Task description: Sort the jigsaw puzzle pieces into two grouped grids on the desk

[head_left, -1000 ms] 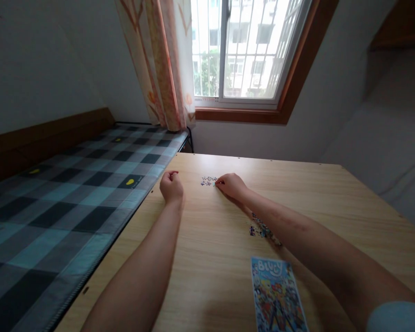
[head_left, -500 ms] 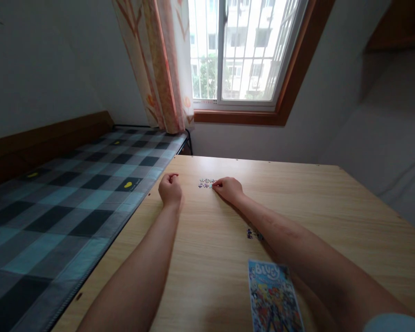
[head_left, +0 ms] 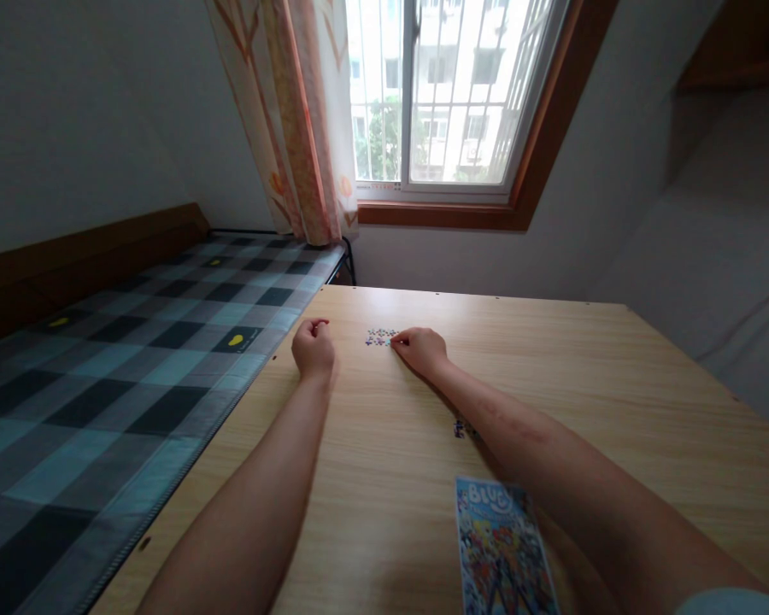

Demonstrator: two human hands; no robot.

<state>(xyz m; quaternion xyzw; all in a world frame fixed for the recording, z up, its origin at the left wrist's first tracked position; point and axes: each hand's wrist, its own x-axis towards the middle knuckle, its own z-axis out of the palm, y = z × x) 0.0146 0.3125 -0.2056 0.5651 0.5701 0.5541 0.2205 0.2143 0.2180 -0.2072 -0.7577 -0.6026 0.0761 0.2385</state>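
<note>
The small pieces (head_left: 379,336) lie in loose rows toward the table's far side, spread out, it seems, so that each shows singly. At their right-hand edge, the right hand (head_left: 424,348) comes in low, its thumb and fingers drawn to a narrow pinch, a grip that suits such tiny things; I cannot tell whether the tips have closed or have a piece between them. Left of the rows and apart from them, the left hand (head_left: 313,348) rests curled in a loose fist, with nothing visible in it, probably to steady the body. More pieces sit in a pile (head_left: 460,429), partly hidden by the right forearm (head_left: 525,427), likely placed there for easy reach. Nearer the person, a colourful card (head_left: 505,551) lies flat, its title turned to read upright from this seat, presumably for easy viewing. All this is on the wooden table (head_left: 378,487), beside a checked bed (head_left: 167,342), below a barred window (head_left: 454,102) that lights the surface.
</note>
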